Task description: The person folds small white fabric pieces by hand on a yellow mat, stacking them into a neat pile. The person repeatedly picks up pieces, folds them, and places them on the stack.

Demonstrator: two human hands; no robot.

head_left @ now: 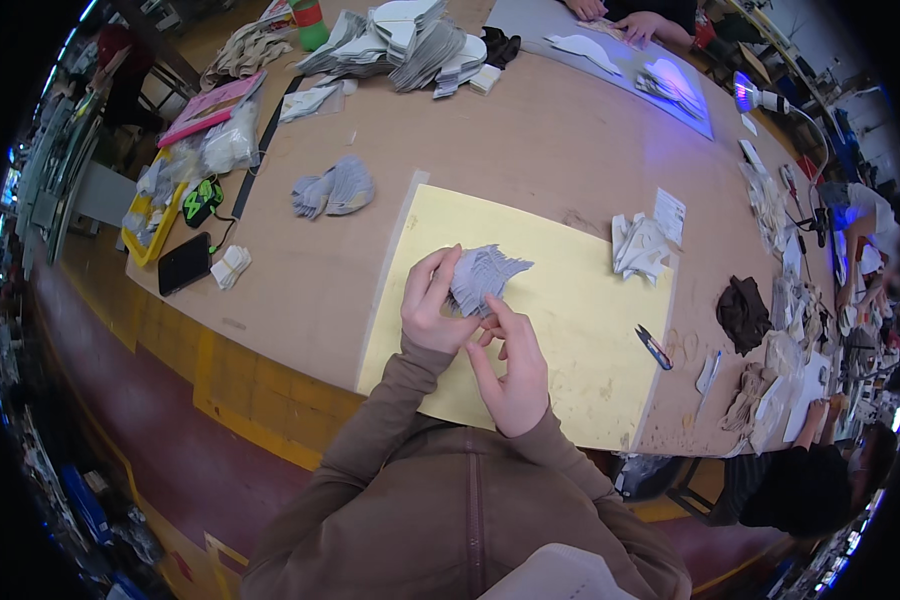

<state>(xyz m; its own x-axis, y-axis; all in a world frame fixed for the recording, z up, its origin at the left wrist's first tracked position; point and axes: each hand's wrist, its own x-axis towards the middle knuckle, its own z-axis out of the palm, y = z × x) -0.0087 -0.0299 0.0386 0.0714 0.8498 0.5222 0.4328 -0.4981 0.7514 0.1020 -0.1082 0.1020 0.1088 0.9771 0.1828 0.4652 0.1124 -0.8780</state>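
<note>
A fanned stack of small grey fabric pieces (485,277) is held up over a yellow sheet (570,350) on the table. My left hand (432,305) grips the stack at its left side, with the fingers behind it and the thumb along its lower edge. My right hand (515,365) is at the stack's lower right corner, its index fingertip pressed on the pieces and the other fingers curled below. Its thumb stands apart from the fabric. Left of the yellow sheet lies another grey fabric pile (335,188).
On the sheet's right are a pale pile (638,248) and thread snips (654,347). A phone (185,263) and yellow tray (152,225) sit at left. Large stacked pieces (405,45) stand far back. A lit lamp (755,95) and another person's hands (635,22) are across the table.
</note>
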